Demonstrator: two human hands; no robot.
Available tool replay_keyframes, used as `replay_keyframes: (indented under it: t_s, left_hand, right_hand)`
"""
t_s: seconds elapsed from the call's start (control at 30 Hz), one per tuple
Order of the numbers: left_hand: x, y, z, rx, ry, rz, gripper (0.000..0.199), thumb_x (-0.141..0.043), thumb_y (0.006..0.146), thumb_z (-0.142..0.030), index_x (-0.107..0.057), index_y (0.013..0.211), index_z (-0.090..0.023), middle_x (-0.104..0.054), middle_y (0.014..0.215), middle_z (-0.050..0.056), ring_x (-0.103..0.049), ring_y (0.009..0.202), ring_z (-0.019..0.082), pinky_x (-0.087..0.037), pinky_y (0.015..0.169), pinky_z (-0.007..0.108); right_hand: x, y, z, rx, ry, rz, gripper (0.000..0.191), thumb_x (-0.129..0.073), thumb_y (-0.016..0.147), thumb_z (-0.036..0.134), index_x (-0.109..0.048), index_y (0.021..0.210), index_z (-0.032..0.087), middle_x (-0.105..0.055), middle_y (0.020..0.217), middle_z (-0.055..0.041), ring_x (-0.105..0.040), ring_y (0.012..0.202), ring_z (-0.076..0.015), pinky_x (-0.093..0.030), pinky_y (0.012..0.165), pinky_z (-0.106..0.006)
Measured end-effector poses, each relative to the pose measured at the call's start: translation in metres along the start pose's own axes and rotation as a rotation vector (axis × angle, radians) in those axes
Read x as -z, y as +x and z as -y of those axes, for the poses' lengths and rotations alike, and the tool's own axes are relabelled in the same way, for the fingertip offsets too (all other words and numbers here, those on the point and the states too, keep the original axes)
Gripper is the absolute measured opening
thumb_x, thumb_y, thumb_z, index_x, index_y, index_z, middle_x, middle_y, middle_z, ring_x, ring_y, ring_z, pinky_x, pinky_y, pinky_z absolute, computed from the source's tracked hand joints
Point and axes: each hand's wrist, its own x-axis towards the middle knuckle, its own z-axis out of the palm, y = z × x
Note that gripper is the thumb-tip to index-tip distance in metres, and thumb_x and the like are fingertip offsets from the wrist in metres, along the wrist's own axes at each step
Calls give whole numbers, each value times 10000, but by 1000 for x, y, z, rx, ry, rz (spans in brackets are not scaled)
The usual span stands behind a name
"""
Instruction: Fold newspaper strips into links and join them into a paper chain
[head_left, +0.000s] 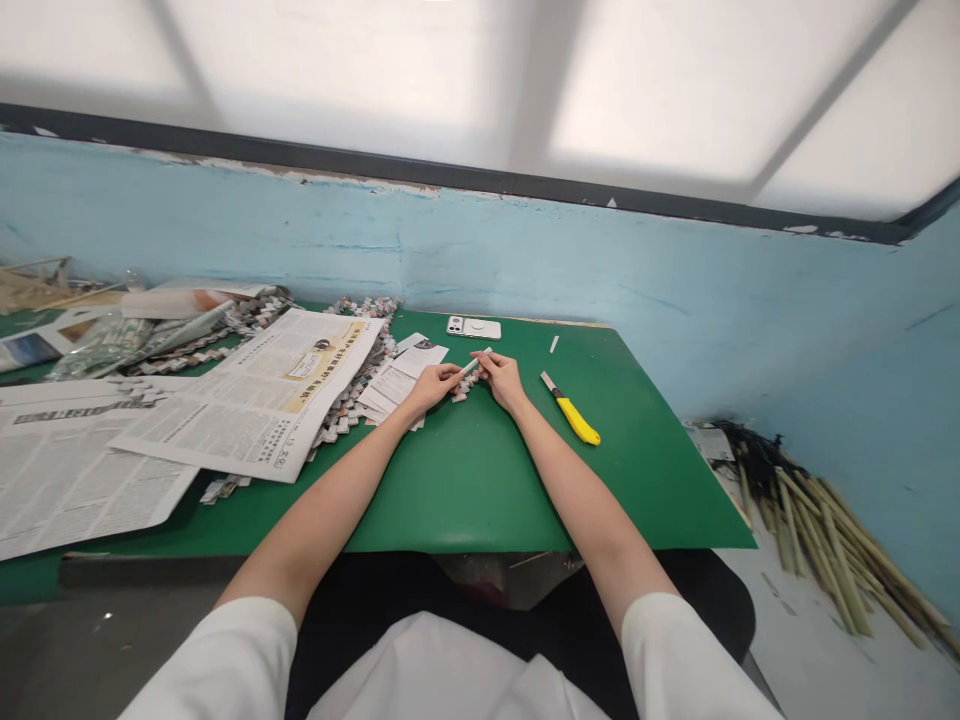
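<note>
Between my two hands is a narrow strip of folded paper (474, 363), held slanting over the green table (450, 500). My left hand (436, 384) pinches its lower left end, and my right hand (500, 378) grips the upper right end. Just under the fingers lies a short piece of folded-paper chain (463, 388), partly hidden by the hands. Cut printed paper pieces (401, 378) are stacked beside my left hand. Right of my right hand rests a yellow-handled knife (577, 418), its blade pointing up and left. A small white paper strip (554, 344) lies beyond the knife.
A white phone (480, 328) lies near the wall. Newspaper sheets (262, 400) cover the table's left side, over zigzag paper chains (345, 410). Farther left is a clear plastic bag (105, 345). Bamboo-like stalks (825, 530) lie on the floor at right.
</note>
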Motion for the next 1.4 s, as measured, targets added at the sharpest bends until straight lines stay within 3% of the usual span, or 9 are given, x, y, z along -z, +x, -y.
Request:
replay_keyframes:
  t_s: [0.63,1.23,1.4]
  left_hand:
    - [0,0,-1,-4,21,5,555,-760,757,-617,-738,982,-110,-658,645,24,-593,588,152,-479,619,278]
    - [-1,-2,1,-45,157,-27,548,-672,810,-690,-711,859,-146,-665,629,32,-595,571,155,-448,603,265]
    - [-3,-2,-2,-25,120,-123,538,-686,791,-688,-696,851,-154,-639,617,23,-590,564,161,-437,581,266]
  right_hand:
    - [2,1,-2,27,-34,-1,444,-778,784,570,-811,940,155,-551,631,17,-459,586,-116,-390,587,-271]
    - [-1,-2,-1,19,-130,-6,523,-737,790,629,-803,988,149,-569,654,7,-426,600,-125,-401,594,-267]
    - [1,5,-1,82,-233,-71,533,-641,852,669,-765,980,167,-576,674,-4,-467,626,-156,-462,636,-289]
